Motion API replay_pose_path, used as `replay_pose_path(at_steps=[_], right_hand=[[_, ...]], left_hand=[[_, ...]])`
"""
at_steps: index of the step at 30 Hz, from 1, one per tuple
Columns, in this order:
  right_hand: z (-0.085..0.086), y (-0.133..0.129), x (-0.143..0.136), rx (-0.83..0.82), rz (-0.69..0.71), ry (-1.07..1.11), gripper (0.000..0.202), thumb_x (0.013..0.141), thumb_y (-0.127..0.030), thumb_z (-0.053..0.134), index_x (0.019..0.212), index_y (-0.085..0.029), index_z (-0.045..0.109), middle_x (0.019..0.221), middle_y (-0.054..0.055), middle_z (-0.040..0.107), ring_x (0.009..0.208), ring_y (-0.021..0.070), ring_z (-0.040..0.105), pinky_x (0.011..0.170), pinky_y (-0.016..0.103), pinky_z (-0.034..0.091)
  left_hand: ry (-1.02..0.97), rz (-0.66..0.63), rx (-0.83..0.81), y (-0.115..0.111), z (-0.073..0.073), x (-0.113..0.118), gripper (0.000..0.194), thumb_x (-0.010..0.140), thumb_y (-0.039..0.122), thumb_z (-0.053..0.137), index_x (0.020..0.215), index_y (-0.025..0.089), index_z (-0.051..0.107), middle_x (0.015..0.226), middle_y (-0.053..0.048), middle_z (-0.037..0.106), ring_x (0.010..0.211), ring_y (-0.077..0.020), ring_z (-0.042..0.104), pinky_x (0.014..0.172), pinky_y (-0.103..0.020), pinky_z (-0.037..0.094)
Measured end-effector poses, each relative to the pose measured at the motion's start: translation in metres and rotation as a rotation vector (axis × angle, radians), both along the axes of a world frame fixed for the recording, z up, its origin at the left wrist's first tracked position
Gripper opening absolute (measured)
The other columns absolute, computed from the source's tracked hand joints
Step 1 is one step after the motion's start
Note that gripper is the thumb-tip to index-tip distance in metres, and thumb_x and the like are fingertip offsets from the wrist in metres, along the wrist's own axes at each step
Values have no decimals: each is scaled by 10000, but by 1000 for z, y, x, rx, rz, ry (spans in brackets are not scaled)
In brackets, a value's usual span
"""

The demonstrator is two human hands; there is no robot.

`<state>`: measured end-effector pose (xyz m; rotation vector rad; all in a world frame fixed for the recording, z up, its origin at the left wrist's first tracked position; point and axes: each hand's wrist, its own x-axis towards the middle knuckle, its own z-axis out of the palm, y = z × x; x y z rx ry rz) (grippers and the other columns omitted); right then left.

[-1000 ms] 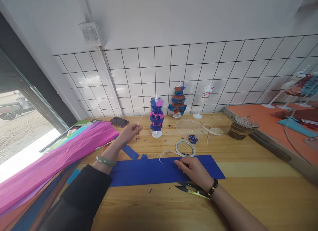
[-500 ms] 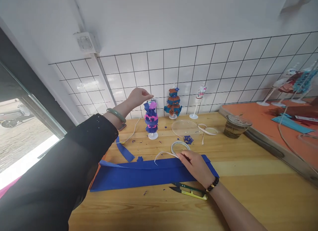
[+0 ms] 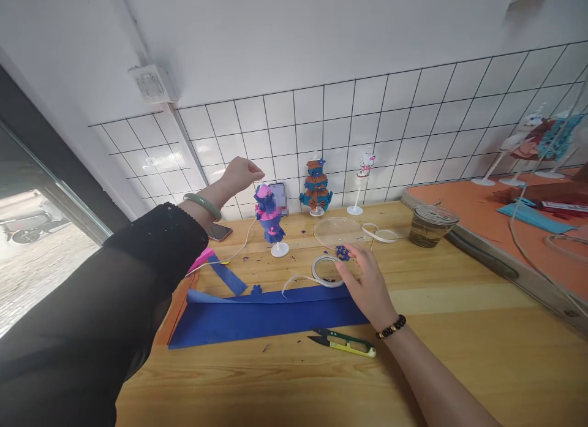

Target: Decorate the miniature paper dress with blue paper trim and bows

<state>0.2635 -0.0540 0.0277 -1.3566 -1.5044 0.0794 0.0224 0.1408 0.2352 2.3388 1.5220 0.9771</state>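
The frilled pink-and-blue figure (image 3: 271, 222), tilted near the far edge of the desk (image 3: 459, 353), seems to be in hand for adjusting; the left hand (image 3: 239, 177) has its fingers pinched at the figure's tip. The right hand (image 3: 371, 289) spreads its fingers, apparently empty, by the tape roll (image 3: 315, 269); the next move probably calls for a light, steady grip.

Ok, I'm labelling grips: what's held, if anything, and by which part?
The left hand pinches the tiered blue-and-pink papery figure by its top; the open right hand, near the round white tape roll, seemingly holds nothing.
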Motion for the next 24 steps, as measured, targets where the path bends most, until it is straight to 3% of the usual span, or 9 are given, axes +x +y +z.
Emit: replay_pose_path(at_steps=[4,8,13,24], right_hand=[[-4,4,6,39,-135,60,366,798,-331,518,1144,-212,527,1163,104,524,1107,252,447,951,447,357],[-11,9,13,55,-203,164,332,776,-317,516,1088,-212,561,1023,74,579,982,226,507,905,426,380],[-13,12,17,-12,-172,359,389,771,-352,514,1126,-197,541,886,48,595,917,208,539,872,401,398],[-10,10,11,-54,-115,491,429,768,-437,530,1112,-181,541,910,75,610,871,206,563,812,372,430]], left_hand=[[-17,0,8,0,3,-6,183,632,302,680,754,168,707,788,-94,641,753,-206,575,651,-362,446],[-30,-22,-3,-3,9,-12,205,632,308,683,784,171,704,809,-103,633,724,-200,558,618,-361,437],[-50,-23,-14,1,11,-19,289,612,302,694,872,177,684,845,-111,623,684,-185,537,583,-362,417],[-24,-48,-23,6,15,-27,286,592,277,697,865,194,684,802,-95,633,709,-195,562,638,-383,431]])
